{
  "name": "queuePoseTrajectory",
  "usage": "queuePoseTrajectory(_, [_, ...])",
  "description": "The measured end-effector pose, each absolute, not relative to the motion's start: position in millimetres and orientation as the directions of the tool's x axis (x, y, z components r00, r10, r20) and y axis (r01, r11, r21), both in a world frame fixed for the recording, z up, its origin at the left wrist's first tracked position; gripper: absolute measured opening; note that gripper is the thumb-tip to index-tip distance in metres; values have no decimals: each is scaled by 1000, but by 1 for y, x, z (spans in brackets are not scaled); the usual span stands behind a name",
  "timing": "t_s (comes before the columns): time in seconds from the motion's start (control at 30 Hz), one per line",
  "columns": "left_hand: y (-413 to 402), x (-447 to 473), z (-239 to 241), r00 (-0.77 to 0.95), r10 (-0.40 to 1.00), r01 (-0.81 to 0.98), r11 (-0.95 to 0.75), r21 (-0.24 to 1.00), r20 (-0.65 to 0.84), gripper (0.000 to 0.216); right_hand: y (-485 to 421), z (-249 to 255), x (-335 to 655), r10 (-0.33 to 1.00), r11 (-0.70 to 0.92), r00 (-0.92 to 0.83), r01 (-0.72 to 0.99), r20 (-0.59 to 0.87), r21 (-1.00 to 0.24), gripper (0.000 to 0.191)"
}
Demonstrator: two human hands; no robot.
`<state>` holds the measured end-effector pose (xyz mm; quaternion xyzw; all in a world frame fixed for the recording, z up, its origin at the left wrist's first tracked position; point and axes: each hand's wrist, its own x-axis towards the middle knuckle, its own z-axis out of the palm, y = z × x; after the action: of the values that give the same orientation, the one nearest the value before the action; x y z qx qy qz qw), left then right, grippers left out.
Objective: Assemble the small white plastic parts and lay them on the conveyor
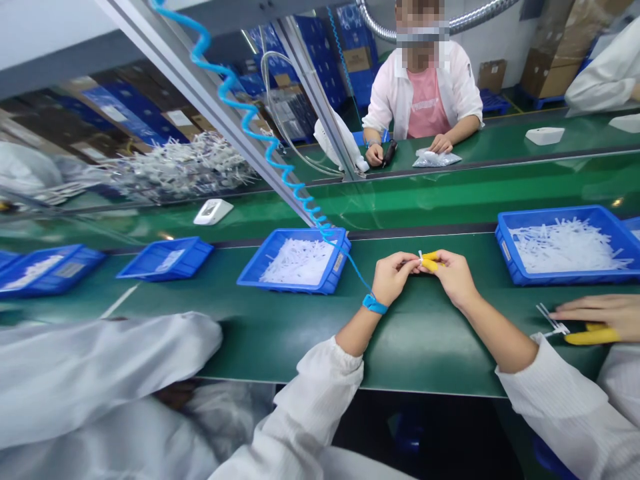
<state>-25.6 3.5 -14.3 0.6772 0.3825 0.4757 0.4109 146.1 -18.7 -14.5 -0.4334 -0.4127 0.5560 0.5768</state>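
Observation:
My left hand (393,277) and my right hand (453,273) meet over the green bench (280,320), fingertips pinched together on a small white plastic part (421,257). Yellow finger cots cover some fingertips of my right hand. A blue wrist strap (375,304) sits on my left wrist, with a coiled blue cord (260,133) running up from it. A blue tray of white plastic parts (297,260) lies just left of my hands.
Another blue tray of white parts (567,243) stands at the right, two more at the left (167,258). A neighbour's hand with yellow finger cots (597,317) holds white parts at far right. A white sleeve (100,367) lies at left. A person sits across the conveyor (425,100).

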Motion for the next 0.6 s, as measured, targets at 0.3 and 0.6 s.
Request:
queuePoseTrajectory(0.3, [6, -24, -15, 255, 911, 120, -363, 924, 325, 24, -17, -14, 145, 998, -29, 47, -357, -48, -934, 34])
queuePoseTrajectory(0.6, [3, -27, -6, 265, 854, 215, -506, 835, 449, 34, -14, -10, 148, 995, -41, 65, -463, -81, -886, 42])
